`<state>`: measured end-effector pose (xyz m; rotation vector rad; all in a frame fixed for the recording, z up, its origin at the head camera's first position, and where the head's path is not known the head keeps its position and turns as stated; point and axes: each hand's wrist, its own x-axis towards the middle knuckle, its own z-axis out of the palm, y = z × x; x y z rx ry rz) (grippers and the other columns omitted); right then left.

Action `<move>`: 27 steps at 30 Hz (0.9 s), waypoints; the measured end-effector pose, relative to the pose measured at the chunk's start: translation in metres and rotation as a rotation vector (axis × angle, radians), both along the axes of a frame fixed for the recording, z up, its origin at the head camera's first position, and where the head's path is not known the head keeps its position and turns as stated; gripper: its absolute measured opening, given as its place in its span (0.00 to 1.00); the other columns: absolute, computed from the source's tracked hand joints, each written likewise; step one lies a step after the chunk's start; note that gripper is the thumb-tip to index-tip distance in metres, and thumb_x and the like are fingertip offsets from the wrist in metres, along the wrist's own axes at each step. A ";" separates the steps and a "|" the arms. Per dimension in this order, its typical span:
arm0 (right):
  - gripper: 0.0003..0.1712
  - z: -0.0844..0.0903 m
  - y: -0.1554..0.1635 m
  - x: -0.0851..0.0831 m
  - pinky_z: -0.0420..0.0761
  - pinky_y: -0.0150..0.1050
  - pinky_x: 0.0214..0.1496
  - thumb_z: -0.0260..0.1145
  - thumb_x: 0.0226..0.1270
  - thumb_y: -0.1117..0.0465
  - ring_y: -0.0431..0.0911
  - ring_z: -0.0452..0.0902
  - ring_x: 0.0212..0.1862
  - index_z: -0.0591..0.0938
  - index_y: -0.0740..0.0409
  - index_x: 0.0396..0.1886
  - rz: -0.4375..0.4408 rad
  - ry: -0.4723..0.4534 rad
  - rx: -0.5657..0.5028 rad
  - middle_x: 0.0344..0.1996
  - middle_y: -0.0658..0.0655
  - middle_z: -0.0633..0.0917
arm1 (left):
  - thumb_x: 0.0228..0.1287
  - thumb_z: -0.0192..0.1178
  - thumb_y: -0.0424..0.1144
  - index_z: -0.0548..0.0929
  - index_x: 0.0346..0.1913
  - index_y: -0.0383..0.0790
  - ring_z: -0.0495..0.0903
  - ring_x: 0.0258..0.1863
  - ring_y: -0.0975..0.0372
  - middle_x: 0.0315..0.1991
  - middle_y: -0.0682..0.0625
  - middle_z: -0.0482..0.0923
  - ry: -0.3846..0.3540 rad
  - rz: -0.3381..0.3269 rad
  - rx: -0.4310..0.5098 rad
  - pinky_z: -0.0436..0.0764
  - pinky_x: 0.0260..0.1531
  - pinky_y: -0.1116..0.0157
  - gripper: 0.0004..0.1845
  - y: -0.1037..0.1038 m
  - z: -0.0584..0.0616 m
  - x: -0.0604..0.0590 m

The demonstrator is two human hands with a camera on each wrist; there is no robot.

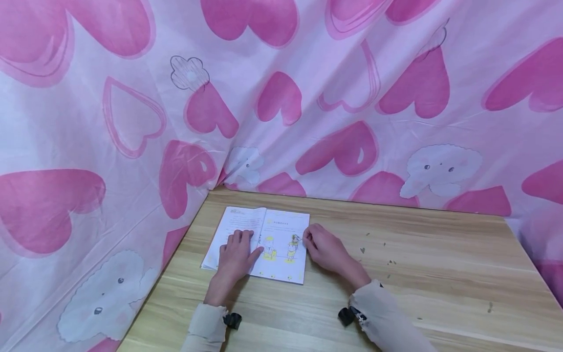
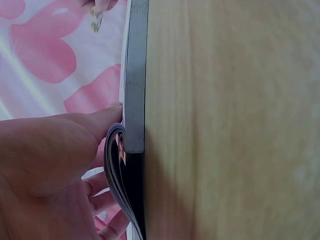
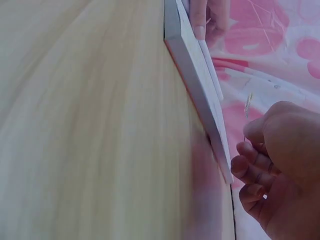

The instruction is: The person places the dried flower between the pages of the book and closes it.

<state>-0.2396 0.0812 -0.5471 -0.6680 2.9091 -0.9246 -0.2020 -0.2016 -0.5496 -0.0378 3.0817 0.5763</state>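
An open book [image 1: 281,269] with yellow cartoon drawings on its right page lies on the table. My left hand [image 1: 236,255] rests with spread fingers on the left page, its thumb reaching over the fold onto the right page. In the left wrist view, the pages curve up beside that thumb above the thick book edge [image 2: 135,90]. At the right page's outer edge, my right hand [image 1: 327,248] pinches a small yellowish sprig [image 3: 248,104] by its thin stem between thumb and forefinger. The sprig stands above the page in the right wrist view.
The wooden table [image 1: 440,264] extends to the right of the book, with several small dark dry flecks [image 1: 362,250] scattered on it. Pink cloth [image 1: 281,146] printed with hearts hangs behind and along the left. Dark wrist devices [image 1: 346,317] sit at both cuffs.
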 end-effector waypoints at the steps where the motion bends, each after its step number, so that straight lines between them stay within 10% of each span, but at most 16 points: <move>1: 0.04 0.001 -0.004 -0.001 0.77 0.32 0.40 0.64 0.84 0.56 0.38 0.74 0.39 0.81 0.51 0.49 0.002 0.003 0.008 0.40 0.45 0.79 | 0.74 0.68 0.58 0.73 0.76 0.43 0.71 0.64 0.47 0.67 0.40 0.74 0.001 0.001 0.000 0.74 0.63 0.39 0.36 0.000 0.000 0.000; 27: 0.05 -0.006 -0.055 -0.016 0.77 0.35 0.40 0.65 0.81 0.56 0.41 0.74 0.37 0.83 0.50 0.43 -0.050 -0.007 0.036 0.38 0.47 0.80 | 0.76 0.66 0.59 0.72 0.77 0.43 0.71 0.67 0.46 0.69 0.40 0.73 -0.003 -0.003 -0.014 0.75 0.64 0.37 0.36 0.000 -0.001 -0.001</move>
